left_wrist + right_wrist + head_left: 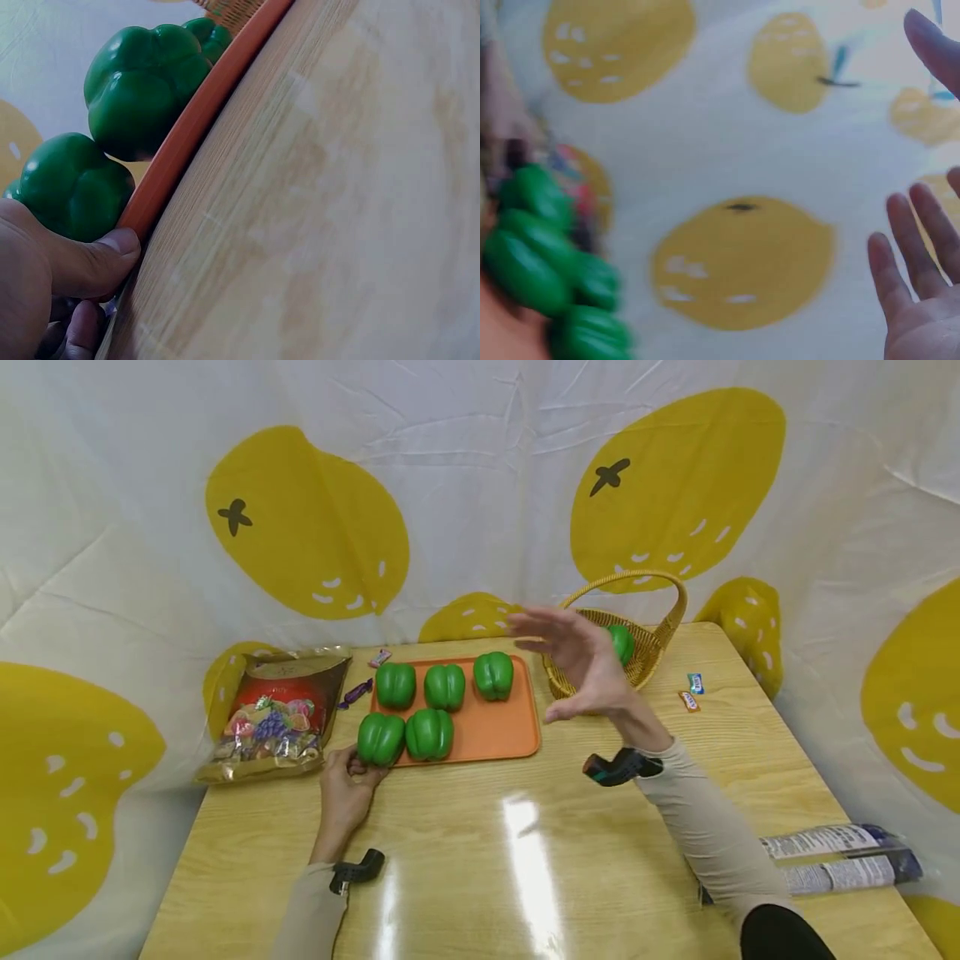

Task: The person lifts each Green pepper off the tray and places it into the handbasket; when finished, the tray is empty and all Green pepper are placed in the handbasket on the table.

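Observation:
My left hand [347,789] is at the near left corner of an orange tray [491,727]. In the left wrist view its thumb [112,247] lies on the tray's rim and the other fingers curl below, pinching the edge. Several green bell peppers [430,734] sit on the tray, mostly toward its left; one stands at the far right. My right hand [588,668] hangs in the air between the tray and a wicker basket [651,667], fingers spread and holding nothing. Partly hidden behind that hand, another green bell pepper [621,644] lies in the basket.
A gold and red bag with fruit pictures [273,714] lies left of the tray. Wrapped candies [356,693] are beside it, and others [696,683] lie right of the basket. Two long packages [840,860] rest near the right edge, partly behind my right forearm.

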Available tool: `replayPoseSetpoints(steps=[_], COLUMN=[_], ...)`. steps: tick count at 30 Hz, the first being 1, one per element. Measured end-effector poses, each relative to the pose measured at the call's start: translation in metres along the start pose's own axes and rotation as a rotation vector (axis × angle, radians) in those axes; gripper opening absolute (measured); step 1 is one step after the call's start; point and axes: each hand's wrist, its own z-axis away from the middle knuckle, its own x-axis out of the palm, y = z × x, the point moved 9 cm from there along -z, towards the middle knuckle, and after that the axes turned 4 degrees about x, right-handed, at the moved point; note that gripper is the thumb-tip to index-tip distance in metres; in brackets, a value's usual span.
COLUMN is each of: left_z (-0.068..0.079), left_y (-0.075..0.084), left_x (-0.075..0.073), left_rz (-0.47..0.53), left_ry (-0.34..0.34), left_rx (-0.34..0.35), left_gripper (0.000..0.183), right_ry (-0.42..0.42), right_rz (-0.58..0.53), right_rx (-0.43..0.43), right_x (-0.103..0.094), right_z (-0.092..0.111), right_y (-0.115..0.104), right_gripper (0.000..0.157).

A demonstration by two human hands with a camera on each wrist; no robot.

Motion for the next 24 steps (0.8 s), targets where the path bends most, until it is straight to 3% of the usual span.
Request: replayPoseSetpoints(steps=[6,11,18,24], left_z=[-0.006,-0.006,-0.004,-0.001], left_y=[0.001,0.006,0.008,0.004], left_x=[0.001,0.002,0.0,-0.001], left_rz=[-0.014,-0.003,-0.003,-0.012], left_ry=[-0.008,-0.002,0.0,-0.003], left_rx=[0.007,0.039,0.045,0.025], left_gripper=[0.056,0.055,0.054,0.055], right_ry=[0.061,0.056,-0.001,-0.018], right_rz=[0.064,0.146,0.409,0.587], right_rx=[0.294,0.486,0.598,0.581], right_x=[0.029,0.045,0.055,0.057], right_z=[0.024,0.045,0.057,0.054], right_y=[0.122,0.181,0.221,0.22], right_gripper=[0.103,0.094,0.092,0.087])
